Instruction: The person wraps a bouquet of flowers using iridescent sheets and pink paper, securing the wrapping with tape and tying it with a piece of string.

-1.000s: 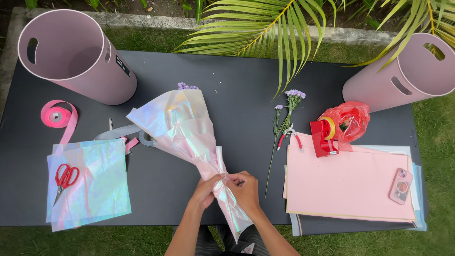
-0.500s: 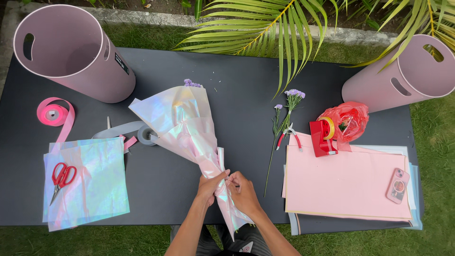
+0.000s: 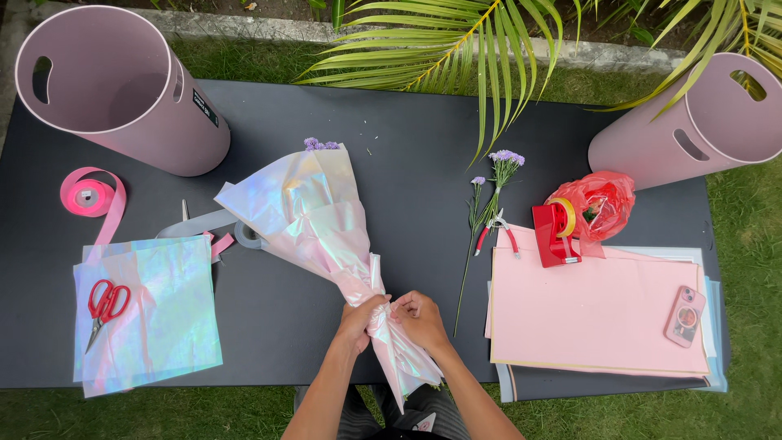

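Note:
A bouquet (image 3: 314,212) wrapped in iridescent and pink paper lies on the black table (image 3: 407,163), purple flowers peeking out at its top. My left hand (image 3: 358,319) and my right hand (image 3: 418,318) both pinch the narrow neck of the wrap near the table's front edge. The fingers meet at the gathered paper; the wrap's lower end flares out below my hands, past the table edge.
Two pink cylinder containers (image 3: 114,90) (image 3: 692,122) lie at the back corners. Iridescent sheets (image 3: 147,314) with red scissors (image 3: 104,303) and a pink ribbon roll (image 3: 85,195) are left. Loose purple flowers (image 3: 489,195), a red tape dispenser (image 3: 556,232), pink paper (image 3: 595,310) and a phone (image 3: 684,316) are right.
Both hands stay at the bouquet's neck, fingers shifting slightly on the gathered paper. The bouquet has barely moved.

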